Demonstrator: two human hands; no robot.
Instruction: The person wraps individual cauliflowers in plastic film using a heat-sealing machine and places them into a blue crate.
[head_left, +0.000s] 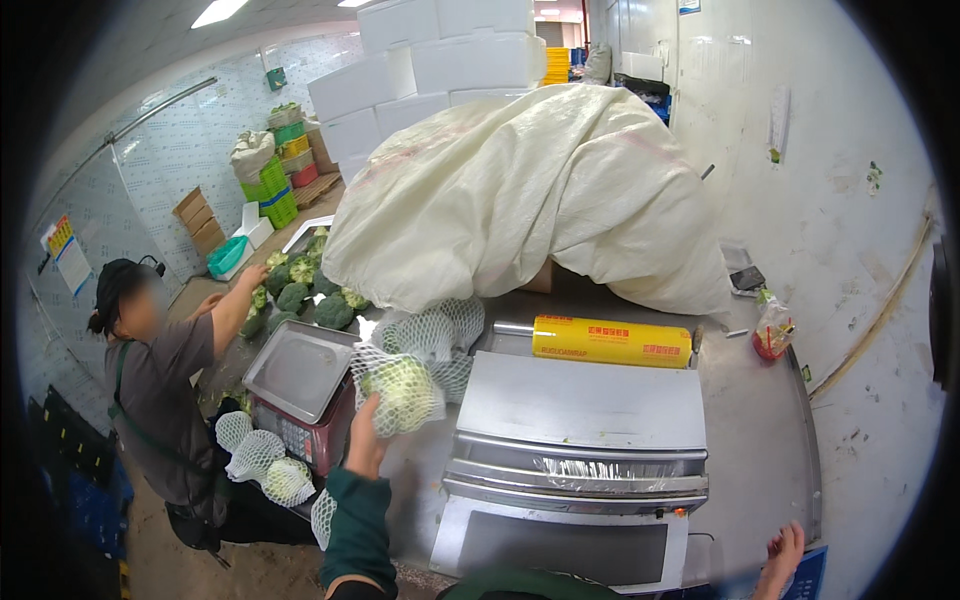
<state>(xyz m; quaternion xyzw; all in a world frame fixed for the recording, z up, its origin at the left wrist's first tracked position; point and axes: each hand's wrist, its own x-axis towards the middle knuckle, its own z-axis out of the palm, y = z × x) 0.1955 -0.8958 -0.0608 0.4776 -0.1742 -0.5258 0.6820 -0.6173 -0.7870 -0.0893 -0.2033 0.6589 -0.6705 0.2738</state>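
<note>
My left hand (366, 442) holds a pale green vegetable head in a white foam net (405, 394), raised beside the weighing scale (300, 371). Behind it lie more foam-netted pieces (431, 330). My right hand (785, 551) is at the lower right, off the table's edge, fingers apart and holding nothing. Between my hands stands a film wrapping machine (581, 405) with a yellow roll of wrap (611, 341) at its back. Several netted heads (262, 457) lie at the near side of the scale.
At the left a co-worker (161, 360) reaches toward a pile of broccoli (292, 289). A large white woven sheet (525, 195) covers the back of the table, with white foam boxes (476, 64) stacked behind. A bag with red contents (772, 334) lies at the right.
</note>
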